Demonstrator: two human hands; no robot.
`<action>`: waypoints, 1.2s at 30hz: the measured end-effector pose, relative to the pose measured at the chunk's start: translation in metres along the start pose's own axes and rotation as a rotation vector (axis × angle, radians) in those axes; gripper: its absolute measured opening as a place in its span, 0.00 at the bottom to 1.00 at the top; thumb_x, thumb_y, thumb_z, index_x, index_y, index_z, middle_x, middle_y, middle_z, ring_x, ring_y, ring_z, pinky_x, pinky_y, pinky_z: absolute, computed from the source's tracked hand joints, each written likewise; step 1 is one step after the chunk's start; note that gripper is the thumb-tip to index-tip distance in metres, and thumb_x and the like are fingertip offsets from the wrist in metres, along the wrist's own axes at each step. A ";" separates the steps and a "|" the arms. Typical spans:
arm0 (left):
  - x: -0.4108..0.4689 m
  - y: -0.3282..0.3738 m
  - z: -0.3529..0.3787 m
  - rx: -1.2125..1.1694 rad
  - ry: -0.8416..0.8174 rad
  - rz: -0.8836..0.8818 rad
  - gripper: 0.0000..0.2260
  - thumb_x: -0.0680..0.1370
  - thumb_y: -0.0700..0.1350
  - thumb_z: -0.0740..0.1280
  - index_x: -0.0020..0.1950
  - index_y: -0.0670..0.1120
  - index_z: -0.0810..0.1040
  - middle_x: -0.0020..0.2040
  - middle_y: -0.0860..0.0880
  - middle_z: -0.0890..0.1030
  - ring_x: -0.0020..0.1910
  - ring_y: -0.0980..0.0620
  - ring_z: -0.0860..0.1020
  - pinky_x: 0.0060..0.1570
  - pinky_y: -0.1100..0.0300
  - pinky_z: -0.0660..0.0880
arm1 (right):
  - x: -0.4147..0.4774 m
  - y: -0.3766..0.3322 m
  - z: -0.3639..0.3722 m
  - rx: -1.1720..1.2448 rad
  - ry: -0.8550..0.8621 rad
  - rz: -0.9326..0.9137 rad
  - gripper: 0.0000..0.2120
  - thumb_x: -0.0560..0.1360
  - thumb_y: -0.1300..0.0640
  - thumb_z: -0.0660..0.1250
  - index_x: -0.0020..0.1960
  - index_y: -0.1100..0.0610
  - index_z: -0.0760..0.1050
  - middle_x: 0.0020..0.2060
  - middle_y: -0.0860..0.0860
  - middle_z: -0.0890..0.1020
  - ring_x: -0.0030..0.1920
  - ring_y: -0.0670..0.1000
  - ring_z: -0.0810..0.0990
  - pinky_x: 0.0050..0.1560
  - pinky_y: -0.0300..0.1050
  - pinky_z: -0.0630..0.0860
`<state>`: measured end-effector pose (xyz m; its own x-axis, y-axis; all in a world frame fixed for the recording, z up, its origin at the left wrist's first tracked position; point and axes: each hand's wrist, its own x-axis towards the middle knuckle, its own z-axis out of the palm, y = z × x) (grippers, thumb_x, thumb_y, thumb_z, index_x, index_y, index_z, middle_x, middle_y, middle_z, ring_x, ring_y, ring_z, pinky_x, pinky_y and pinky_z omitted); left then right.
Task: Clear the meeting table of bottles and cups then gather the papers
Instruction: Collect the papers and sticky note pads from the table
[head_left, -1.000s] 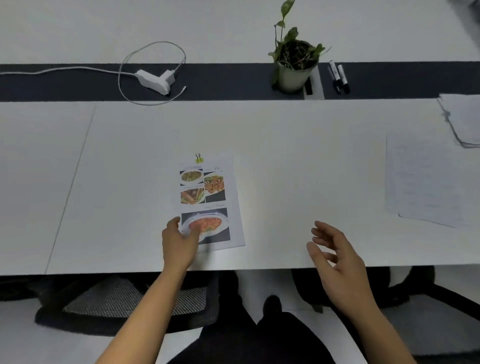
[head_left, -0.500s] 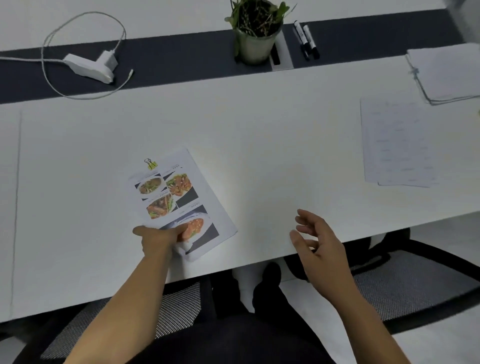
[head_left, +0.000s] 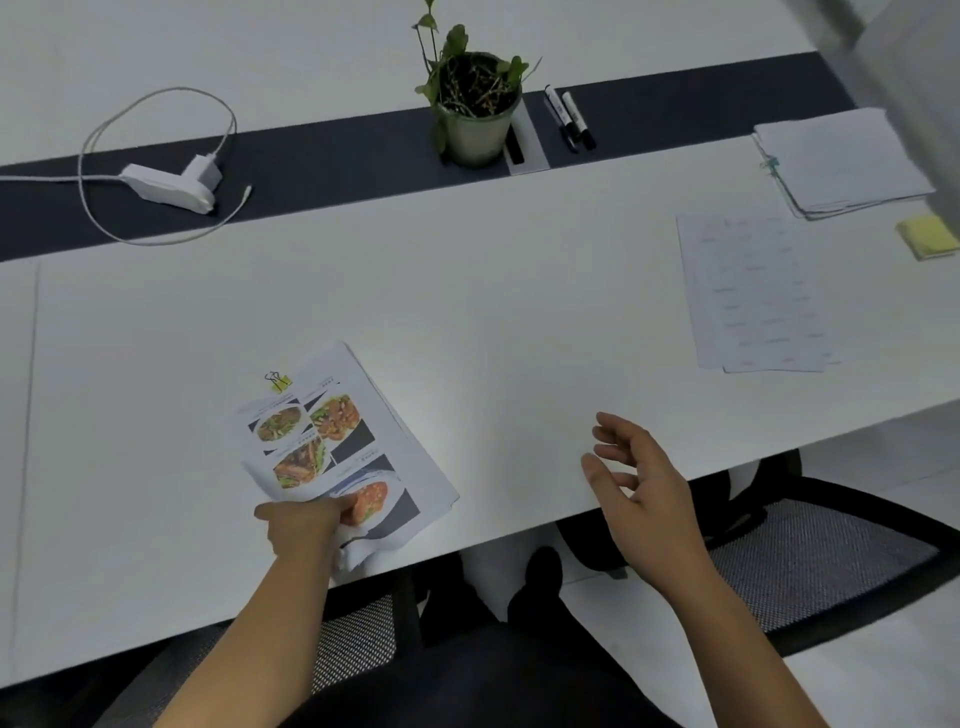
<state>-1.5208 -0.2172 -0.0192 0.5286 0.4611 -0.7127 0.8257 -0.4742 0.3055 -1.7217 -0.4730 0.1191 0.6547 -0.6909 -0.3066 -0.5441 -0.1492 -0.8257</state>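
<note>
Desk: clipped papers near left; loose sheets right, stack behind them; plant, markers, charger at rear.

Well beyond the left hand lies a white charger with looped cable; beyond the gap toward the right hand, a potted plant beside two black markers; yellow sticky notes beyond, far right of that hand

Bare left grip, bare right grip, bare forearms, black trousers, one black shoe
</note>
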 end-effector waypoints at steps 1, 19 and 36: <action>0.000 -0.003 0.000 -0.018 -0.027 0.039 0.38 0.65 0.43 0.82 0.67 0.37 0.64 0.62 0.34 0.75 0.60 0.34 0.76 0.52 0.48 0.75 | 0.000 0.000 0.002 0.002 -0.004 0.001 0.19 0.80 0.55 0.67 0.69 0.46 0.72 0.62 0.39 0.77 0.62 0.38 0.76 0.57 0.36 0.74; -0.149 0.038 0.053 -0.152 -0.410 0.676 0.15 0.76 0.37 0.71 0.61 0.47 0.77 0.51 0.54 0.82 0.51 0.52 0.80 0.51 0.55 0.74 | 0.107 0.108 -0.072 -0.303 0.041 0.252 0.29 0.82 0.46 0.61 0.79 0.52 0.58 0.78 0.55 0.58 0.76 0.53 0.61 0.73 0.46 0.62; -0.188 0.049 0.128 -0.197 -0.386 0.643 0.17 0.75 0.34 0.71 0.62 0.46 0.78 0.56 0.47 0.84 0.55 0.45 0.82 0.55 0.51 0.77 | 0.195 0.214 -0.095 -0.771 0.073 0.160 0.31 0.82 0.37 0.51 0.81 0.49 0.54 0.79 0.60 0.54 0.78 0.63 0.55 0.75 0.60 0.56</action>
<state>-1.6049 -0.4234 0.0493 0.8397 -0.1709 -0.5155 0.4184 -0.4014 0.8147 -1.7601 -0.7065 -0.0727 0.5165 -0.7858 -0.3401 -0.8563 -0.4743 -0.2047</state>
